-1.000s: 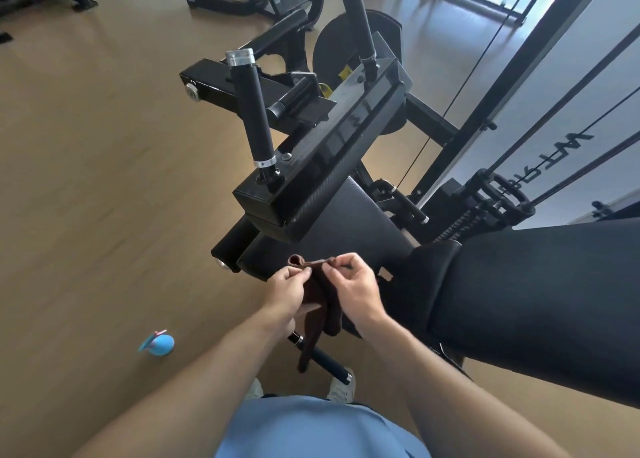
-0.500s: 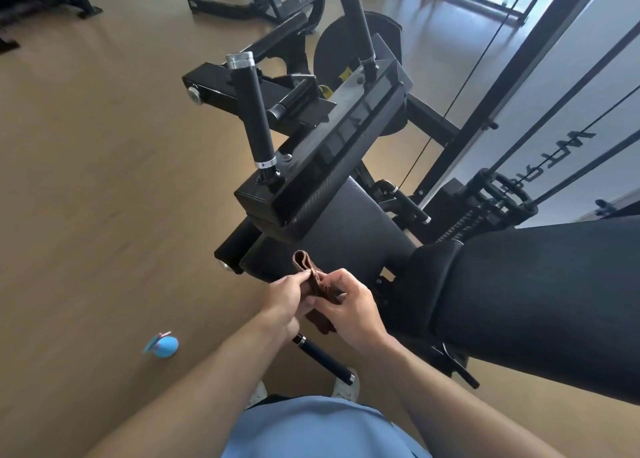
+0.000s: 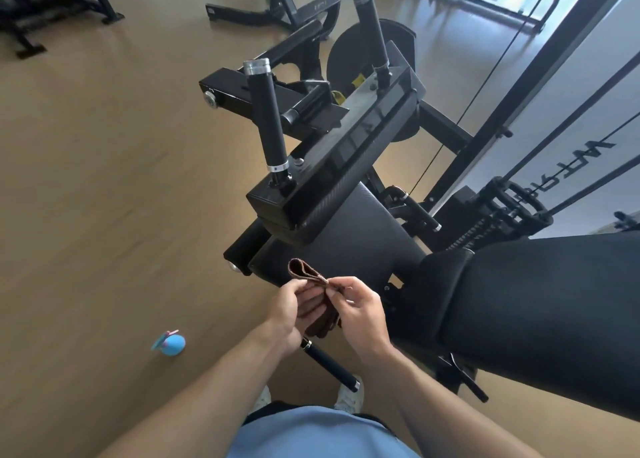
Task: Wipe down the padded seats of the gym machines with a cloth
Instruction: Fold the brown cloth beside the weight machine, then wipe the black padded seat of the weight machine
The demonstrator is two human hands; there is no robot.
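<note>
A small brown cloth [image 3: 306, 273], folded over into a loop at its top, is held between both hands in front of the machine. My left hand [image 3: 292, 310] cups it from the left with the thumb pressed on the fold. My right hand [image 3: 360, 310] pinches its upper edge between thumb and forefinger. Just behind the hands lies the machine's black padded seat [image 3: 360, 235]. A long black padded bench [image 3: 540, 305] stretches to the right. A black chest pad block [image 3: 332, 166] with two upright handles [image 3: 268, 118] rises above the seat.
A blue spray bottle [image 3: 171, 344] lies on the wooden floor at the left. A black foot bar [image 3: 330, 362] sticks out below my hands near my shoes. Cable columns [image 3: 512, 76] and a weight stack stand at the right. Other machine frames [image 3: 277, 10] sit farther back.
The cloth hung down loosely a second ago; now it is folded shorter, gathered between both hands, with a loop standing up at the top. Both hands have sunk slightly.
</note>
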